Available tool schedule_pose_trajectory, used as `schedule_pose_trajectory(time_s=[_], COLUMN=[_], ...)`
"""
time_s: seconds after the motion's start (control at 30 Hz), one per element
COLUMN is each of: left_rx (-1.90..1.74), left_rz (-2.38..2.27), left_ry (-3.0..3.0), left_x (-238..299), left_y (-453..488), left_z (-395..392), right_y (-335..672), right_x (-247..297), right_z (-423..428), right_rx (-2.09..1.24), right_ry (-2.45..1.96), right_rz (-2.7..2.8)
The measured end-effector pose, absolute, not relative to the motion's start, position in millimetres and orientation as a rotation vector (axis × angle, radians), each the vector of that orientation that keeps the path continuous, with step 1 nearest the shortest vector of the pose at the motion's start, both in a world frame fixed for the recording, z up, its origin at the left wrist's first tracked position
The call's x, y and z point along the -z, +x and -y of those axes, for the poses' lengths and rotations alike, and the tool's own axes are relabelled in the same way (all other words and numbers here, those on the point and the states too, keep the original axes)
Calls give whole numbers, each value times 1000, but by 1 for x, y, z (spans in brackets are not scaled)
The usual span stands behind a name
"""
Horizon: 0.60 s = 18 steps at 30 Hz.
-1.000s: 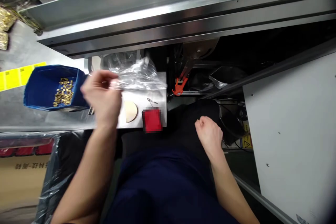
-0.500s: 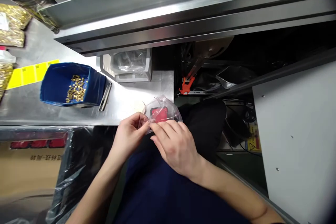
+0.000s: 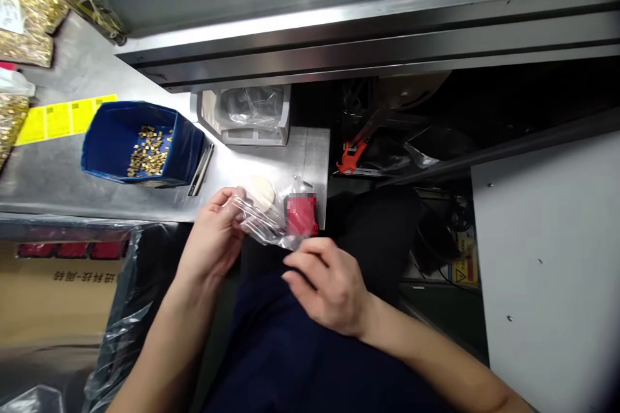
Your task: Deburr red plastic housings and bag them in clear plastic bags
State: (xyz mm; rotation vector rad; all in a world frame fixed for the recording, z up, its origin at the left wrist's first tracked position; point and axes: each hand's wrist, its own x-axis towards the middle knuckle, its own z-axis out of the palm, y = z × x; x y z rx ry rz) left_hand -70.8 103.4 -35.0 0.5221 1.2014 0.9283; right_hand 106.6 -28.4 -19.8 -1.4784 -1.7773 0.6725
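A clear plastic bag (image 3: 261, 222) is pinched at its left end by my left hand (image 3: 210, 235). At the bag's other end lies a red piece with a dark edge (image 3: 301, 214), partly blurred; it appears to be inside the film. Just below the bag's right end is my right hand (image 3: 334, 287), its fingers bent and the thumb apart from them, with nothing visible between. Behind the bag, a pale round disc (image 3: 263, 192) rests on the metal bench (image 3: 227, 164).
On the bench stand a blue bin (image 3: 99, 142) with small brass pieces and a grey bin (image 3: 256, 137) with clear bags. Pen-like tools (image 3: 201, 171) lie between. An orange-handled tool (image 3: 351, 156) hangs beyond the edge. A lined box (image 3: 62, 310) sits at lower left.
My left hand has moved left, stretching the bag out. My right hand has come off the bag and drawn slightly down. The view has shifted a little.
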Motion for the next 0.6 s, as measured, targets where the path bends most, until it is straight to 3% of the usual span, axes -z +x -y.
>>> schedule_pose_trajectory(time_s=[0.1, 0.17, 0.23, 0.4, 0.6], left_rx=[-982, -1037, -1102, -1194, -1164], left_rz=[-1182, -1215, -1284, -1421, -1489], left_ry=[404, 426, 518, 765, 931], left_x=[39, 42, 44, 47, 59], left_y=[-87, -95, -98, -87, -66], left_z=[-111, -114, -116, -118, -123], right_y=[116, 120, 120, 109, 103], right_x=[40, 57, 72, 88, 98], right_z=[32, 28, 20, 5, 0], right_rx=[-1214, -1676, -1920, -2068, -1991], right_ry=[-1689, -1658, -1546, -1367, -1267], right_rz=[1153, 689, 372, -74, -302])
